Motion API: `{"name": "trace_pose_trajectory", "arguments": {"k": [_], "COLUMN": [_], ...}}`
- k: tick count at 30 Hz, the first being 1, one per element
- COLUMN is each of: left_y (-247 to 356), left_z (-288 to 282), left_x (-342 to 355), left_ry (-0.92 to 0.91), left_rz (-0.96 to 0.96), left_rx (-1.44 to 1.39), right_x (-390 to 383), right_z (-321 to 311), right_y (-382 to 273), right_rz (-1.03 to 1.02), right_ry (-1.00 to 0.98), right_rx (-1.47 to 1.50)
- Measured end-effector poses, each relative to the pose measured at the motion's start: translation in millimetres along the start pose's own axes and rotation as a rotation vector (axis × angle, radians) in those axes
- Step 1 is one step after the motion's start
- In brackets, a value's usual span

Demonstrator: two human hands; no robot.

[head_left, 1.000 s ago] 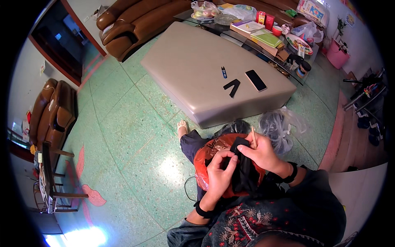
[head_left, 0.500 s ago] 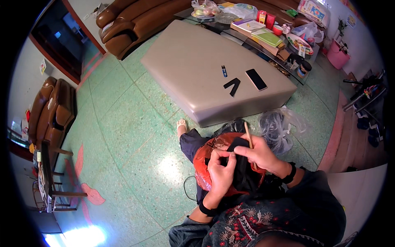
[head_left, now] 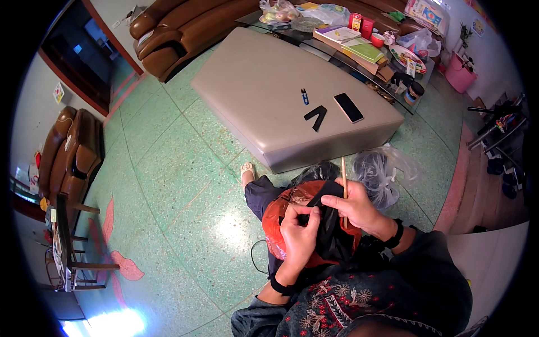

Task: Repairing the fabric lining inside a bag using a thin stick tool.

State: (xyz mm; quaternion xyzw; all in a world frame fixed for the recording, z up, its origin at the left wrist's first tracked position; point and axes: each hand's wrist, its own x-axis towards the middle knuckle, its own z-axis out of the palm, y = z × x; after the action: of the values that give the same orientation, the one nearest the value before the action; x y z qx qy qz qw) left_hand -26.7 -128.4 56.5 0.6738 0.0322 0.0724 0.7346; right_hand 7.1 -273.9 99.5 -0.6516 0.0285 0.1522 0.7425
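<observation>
Over my lap lies a red plastic bag [head_left: 274,220], with black cloth [head_left: 331,242] bunched on top of it. My left hand [head_left: 298,235] is closed in a pinch at the cloth's edge; whatever fine thing may be between the fingertips is too small to make out. My right hand [head_left: 359,209] grips a folded strip of the same cloth, thumb on top. A thin, pale wooden stick [head_left: 344,175] is tucked in that hand too, pointing up and away from me. The fingertips of both hands nearly meet.
Ahead stands a beige padded bench [head_left: 252,84] bearing blue thread snips [head_left: 305,96], a folded black strip [head_left: 316,119] and a phone [head_left: 349,107]. Clear plastic bags [head_left: 377,177] lie on the floor at its near right. Behind it is a cluttered glass table [head_left: 314,48].
The wooden stick has swung from leaning left to nearly upright. My right hand has turned slightly and shifted right, opening a little more of the black strip to view.
</observation>
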Motion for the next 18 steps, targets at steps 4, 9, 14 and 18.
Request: {"name": "trace_pose_trajectory", "arguments": {"k": [4, 9, 14, 18], "left_y": [-3, 6, 5, -1], "left_z": [0, 3, -9, -9], "left_x": [3, 6, -2, -2], "left_ry": [0.052, 0.023, -0.055, -0.042], "left_rz": [0.035, 0.117, -0.297, -0.289], "left_rx": [-0.026, 0.011, -0.613, -0.582], "right_x": [-3, 0, 2, 1], "right_z": [7, 3, 2, 5], "right_y": [-2, 0, -1, 1], "right_rz": [0.062, 0.017, 0.025, 0.044], "right_ry": [0.036, 0.039, 0.037, 0.051], "right_rx": [0.009, -0.01, 0.129, 0.136]}}
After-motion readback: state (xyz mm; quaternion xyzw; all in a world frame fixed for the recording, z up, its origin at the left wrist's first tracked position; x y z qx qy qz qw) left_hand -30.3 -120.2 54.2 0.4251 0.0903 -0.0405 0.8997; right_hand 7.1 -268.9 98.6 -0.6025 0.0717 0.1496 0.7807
